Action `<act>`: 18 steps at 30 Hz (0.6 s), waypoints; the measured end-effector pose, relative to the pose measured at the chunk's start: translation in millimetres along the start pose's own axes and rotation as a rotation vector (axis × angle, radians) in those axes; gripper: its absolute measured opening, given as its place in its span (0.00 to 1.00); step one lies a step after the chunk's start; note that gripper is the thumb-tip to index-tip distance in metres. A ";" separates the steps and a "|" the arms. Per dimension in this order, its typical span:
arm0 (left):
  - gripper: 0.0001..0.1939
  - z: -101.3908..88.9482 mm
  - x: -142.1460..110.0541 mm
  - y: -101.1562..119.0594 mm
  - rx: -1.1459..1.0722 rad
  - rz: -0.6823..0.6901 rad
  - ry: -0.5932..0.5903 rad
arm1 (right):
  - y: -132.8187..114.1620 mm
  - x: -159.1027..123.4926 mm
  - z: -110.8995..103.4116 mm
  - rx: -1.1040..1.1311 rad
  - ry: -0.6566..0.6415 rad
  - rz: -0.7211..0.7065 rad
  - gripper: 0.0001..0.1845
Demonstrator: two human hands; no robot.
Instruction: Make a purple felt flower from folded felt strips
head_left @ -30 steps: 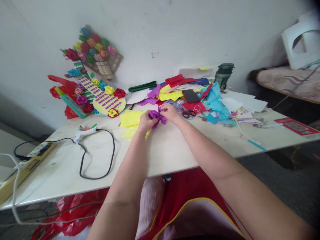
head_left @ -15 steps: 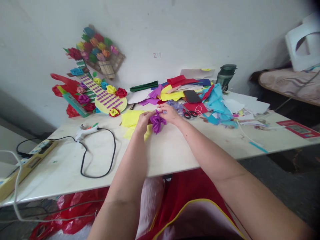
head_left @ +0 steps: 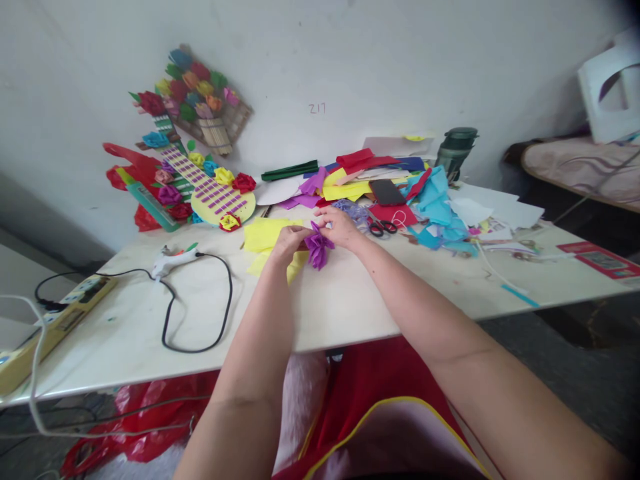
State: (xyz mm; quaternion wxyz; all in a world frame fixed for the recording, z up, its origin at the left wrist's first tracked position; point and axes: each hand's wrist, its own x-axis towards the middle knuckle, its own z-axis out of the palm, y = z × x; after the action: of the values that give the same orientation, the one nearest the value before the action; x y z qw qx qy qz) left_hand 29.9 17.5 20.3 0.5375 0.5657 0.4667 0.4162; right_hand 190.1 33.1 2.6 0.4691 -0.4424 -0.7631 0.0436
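A purple paper flower (head_left: 319, 248) with crumpled, pointed petals is held between my two hands, over the middle of the table. My left hand (head_left: 291, 243) pinches it from the left, and my right hand (head_left: 339, 229) grips its upper right side with bent fingers. The petals spread downward toward me; the part between my fingertips is partly hidden. Beneath and behind my left hand lie sheets of yellow crepe paper (head_left: 267, 235). Just right of my right hand are black-handled scissors (head_left: 383, 228) and some lavender netting (head_left: 353, 209).
A white glue gun (head_left: 173, 262) with a looped black cord lies at left, near a power strip (head_left: 65, 319). Behind stand a flower-decorated paper guitar (head_left: 220, 200) and a green glue bottle (head_left: 155, 208). Coloured paper, a phone (head_left: 387, 192) and a dark bottle (head_left: 456, 152) are at the back right.
The purple flower has turned slightly in my fingers, its petals now more fanned out. Both hands keep their hold in nearly the same place. The whole view has shifted a little.
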 end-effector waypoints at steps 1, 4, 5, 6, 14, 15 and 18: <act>0.09 -0.1 0.0 0.0 0.017 -0.007 0.003 | 0.0 -0.1 0.2 -0.009 0.000 -0.003 0.06; 0.09 -0.9 0.1 -0.4 0.043 -0.011 -0.003 | -0.8 -0.1 0.0 -0.027 -0.004 0.001 0.07; 0.10 -1.2 0.1 -0.5 0.043 -0.006 -0.009 | -1.4 -0.1 -0.2 -0.030 -0.006 0.007 0.07; 0.10 -1.5 0.0 -0.5 0.044 -0.002 -0.015 | -2.0 0.0 -0.5 -0.032 -0.007 0.015 0.07; 0.14 -3.1 1.1 -0.5 0.096 0.007 0.001 | -2.9 -0.1 -1.7 -0.030 -0.002 0.043 0.08; 0.15 -3.2 1.1 -0.5 0.101 0.013 -0.001 | -3.1 -0.1 -2.2 -0.031 0.000 0.036 0.08; 0.14 -2.5 0.0 0.0 0.074 0.042 0.000 | -6.0 0.3 -4.2 -0.043 0.015 0.007 0.08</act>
State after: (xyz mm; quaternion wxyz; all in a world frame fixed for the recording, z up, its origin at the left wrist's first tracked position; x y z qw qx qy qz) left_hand 27.4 18.1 20.5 0.5074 0.5950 0.4698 0.4096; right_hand 189.4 28.2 8.0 0.4652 -0.4555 -0.7586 0.0253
